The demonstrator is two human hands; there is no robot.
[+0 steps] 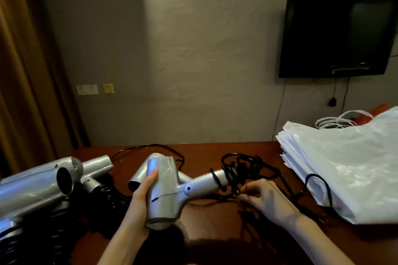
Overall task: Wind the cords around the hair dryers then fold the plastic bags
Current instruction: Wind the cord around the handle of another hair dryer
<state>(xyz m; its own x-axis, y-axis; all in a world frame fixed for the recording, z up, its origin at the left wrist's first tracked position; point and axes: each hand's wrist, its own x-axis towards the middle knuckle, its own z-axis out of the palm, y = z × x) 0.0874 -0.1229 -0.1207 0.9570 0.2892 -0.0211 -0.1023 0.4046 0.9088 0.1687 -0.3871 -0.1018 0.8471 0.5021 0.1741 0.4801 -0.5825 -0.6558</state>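
While your left hand [141,198] clenches the barrel of the silver hair dryer [164,187], its fingers [151,175] wrap over the top of the body and the grille end points back toward you. That dryer is lifted just above the dark wooden surface [211,217], with its handle stretching to the right. Loops of black cord [237,170] are bunched around the far end of the handle. Your right hand [266,199] sits just beside that end, its fingers [247,197] pinched on a strand of the cord. More of the cord trails loose over the surface between the dryer and a stack of white plastic bags [344,165], which lies at the right with one strand running across its near corner. At the left, other silver hair dryers [53,180] lie piled together with coiled black cords [103,196] under them. A dark wall-mounted television [338,36] hangs behind the bags.
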